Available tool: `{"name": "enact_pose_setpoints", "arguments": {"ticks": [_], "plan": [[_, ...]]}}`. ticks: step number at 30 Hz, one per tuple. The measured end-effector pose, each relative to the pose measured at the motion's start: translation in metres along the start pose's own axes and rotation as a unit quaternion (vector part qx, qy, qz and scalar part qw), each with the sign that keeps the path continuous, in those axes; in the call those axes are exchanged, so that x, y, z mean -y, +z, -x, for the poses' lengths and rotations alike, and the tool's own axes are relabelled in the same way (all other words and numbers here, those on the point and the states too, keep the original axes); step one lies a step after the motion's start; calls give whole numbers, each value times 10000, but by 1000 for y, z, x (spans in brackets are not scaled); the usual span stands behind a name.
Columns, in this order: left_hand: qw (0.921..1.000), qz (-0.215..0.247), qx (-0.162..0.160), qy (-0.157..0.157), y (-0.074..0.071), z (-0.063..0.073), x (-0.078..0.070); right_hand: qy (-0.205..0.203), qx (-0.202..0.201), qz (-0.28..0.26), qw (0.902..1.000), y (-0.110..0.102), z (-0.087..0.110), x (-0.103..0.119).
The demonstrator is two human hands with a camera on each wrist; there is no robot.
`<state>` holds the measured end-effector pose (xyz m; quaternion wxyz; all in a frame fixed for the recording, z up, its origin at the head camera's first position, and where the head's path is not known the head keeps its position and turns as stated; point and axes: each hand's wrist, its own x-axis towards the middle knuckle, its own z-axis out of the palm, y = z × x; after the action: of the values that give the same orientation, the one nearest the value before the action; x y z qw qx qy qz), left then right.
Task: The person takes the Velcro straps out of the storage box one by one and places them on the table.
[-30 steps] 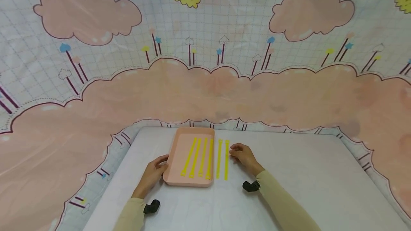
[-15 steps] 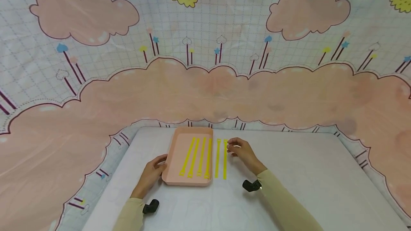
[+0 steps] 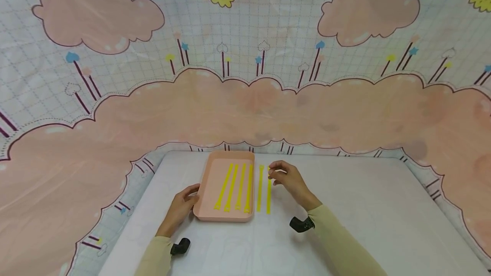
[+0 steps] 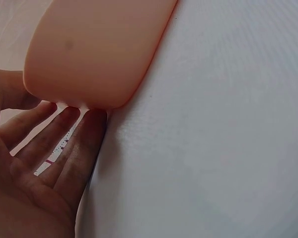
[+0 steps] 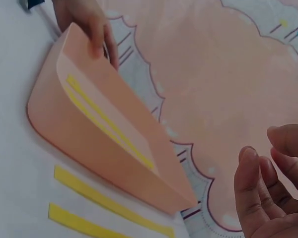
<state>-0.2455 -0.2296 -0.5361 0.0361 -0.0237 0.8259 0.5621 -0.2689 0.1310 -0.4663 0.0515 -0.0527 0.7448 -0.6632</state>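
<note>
A pink tray (image 3: 203, 182) lies on the white table with several yellow strips (image 3: 238, 186) lengthwise inside it. Two more yellow strips (image 3: 260, 191) lie on the table just right of the tray. My right hand (image 3: 285, 178) hovers at the far end of the rightmost strip (image 3: 269, 201), its fingers (image 5: 253, 188) loosely curled; nothing shows between them and the thumb. My left hand (image 3: 182, 208) rests against the tray's left side. Its straight fingers (image 4: 64, 144) touch the tray's outer wall (image 4: 99, 49).
The white table (image 3: 364, 208) stretches wide to the right of my hands. A cloth backdrop (image 3: 245, 105) printed with pink clouds hangs behind and around it. Black wrist cameras (image 3: 301, 224) sit on both sleeves.
My right hand has shifted a little left and away from me, to the far end of the rightmost strip. The left hand and the tray have not moved.
</note>
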Motion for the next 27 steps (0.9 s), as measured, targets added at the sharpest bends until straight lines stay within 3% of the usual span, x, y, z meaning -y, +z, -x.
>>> {"name": "enact_pose_setpoints", "arguments": {"ticks": [13, 27], "plan": [[10000, 9, -27, 34, 1, 0, -1, -128, 336, -280, 9990, 12, 12, 15], [9999, 88, -64, 94, 0, 2, -2, -154, 635, -325, 9973, 32, 12, 18]]}}
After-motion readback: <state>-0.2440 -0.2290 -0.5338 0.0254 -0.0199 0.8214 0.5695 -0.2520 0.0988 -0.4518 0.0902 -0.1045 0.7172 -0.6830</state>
